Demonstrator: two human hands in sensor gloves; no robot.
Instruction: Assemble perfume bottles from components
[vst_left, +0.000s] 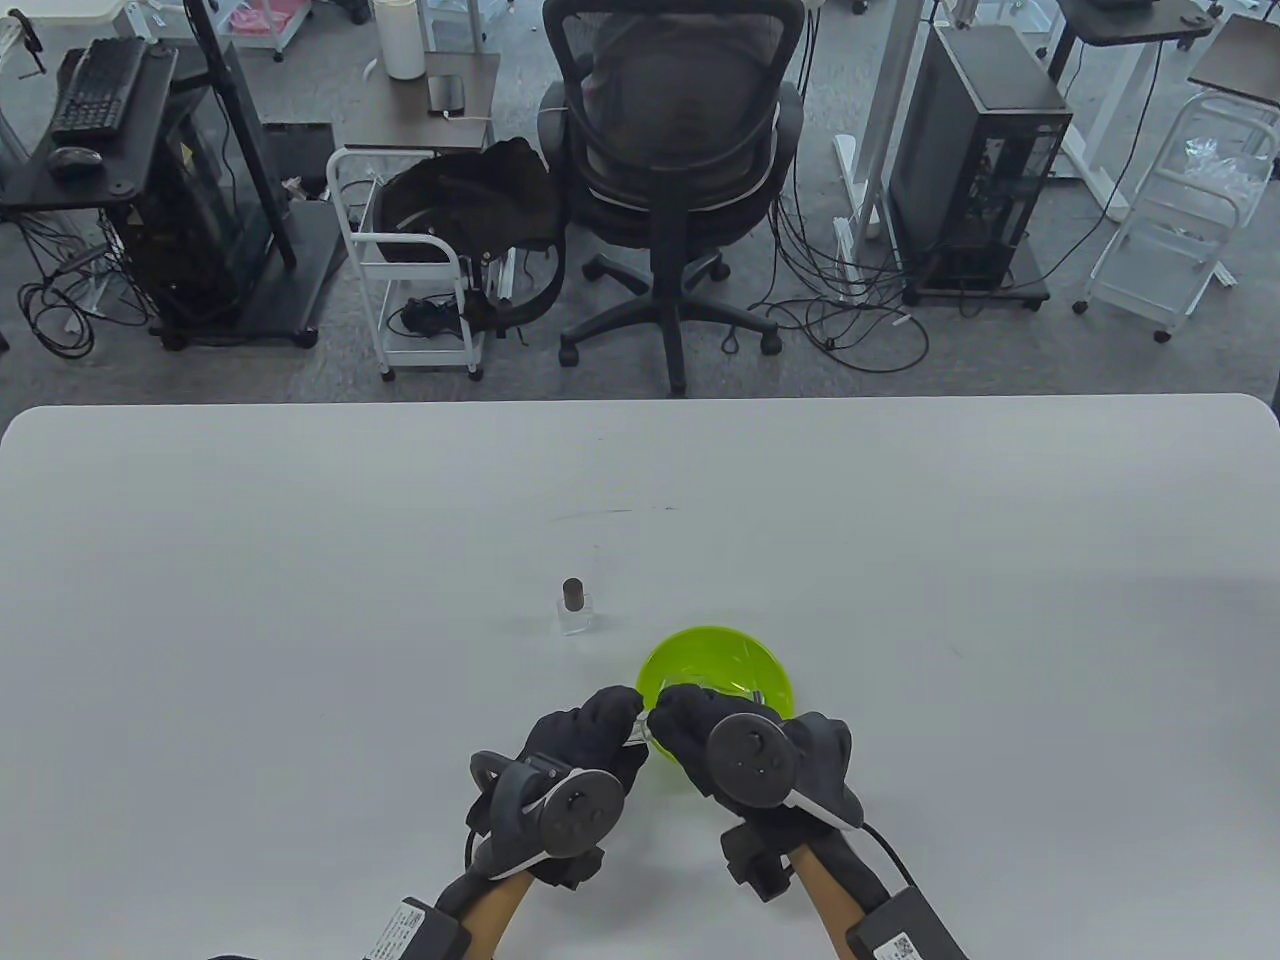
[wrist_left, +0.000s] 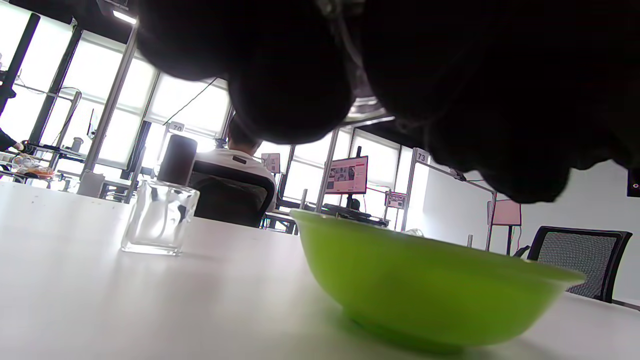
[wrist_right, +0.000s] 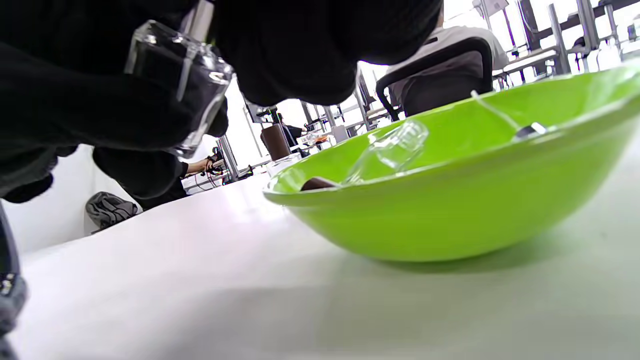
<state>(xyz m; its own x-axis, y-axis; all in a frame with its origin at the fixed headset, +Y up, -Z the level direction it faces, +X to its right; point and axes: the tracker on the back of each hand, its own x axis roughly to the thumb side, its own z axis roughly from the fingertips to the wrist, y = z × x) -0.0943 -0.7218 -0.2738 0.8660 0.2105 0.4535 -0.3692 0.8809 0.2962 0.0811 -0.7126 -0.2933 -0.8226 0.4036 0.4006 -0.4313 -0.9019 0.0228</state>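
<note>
— Two hands, both low at the near edge of the tabletop (vst_left: 300, 560). What's on the L?

— Finished bottle (vst_left: 575, 610) stands upright w/ dark cap on, left of and beyond the green bowl (vst_left: 730, 665), apart from it. Nearer the edge, left hand (vst_left: 585, 745), fingers (vst_left: 610, 705) curled, tips meeting the other hand's.

— Holding what?

— Small clear glass bottle (wrist_right: 177, 85), no cap, pinched between both hands just at the bowl's near-left rim, above the tabletop. Right wrist view shows it best: black glove wrapped round it on both sides. Which hand bears most of it, can't tell.

— And the R?

— Right hand (vst_left: 745, 755) fingers also curled, clamped on that same bottle; hand partly over the bowl's near side.

— Bowl contents?

— Another clear bottle (wrist_right: 392, 150) lying tilted inside, a dark cap (wrist_right: 317, 184) near the rim, plus a spray pump (wrist_right: 530, 131) w/ thin tube. Bowl sits flat on tabletop.
</note>
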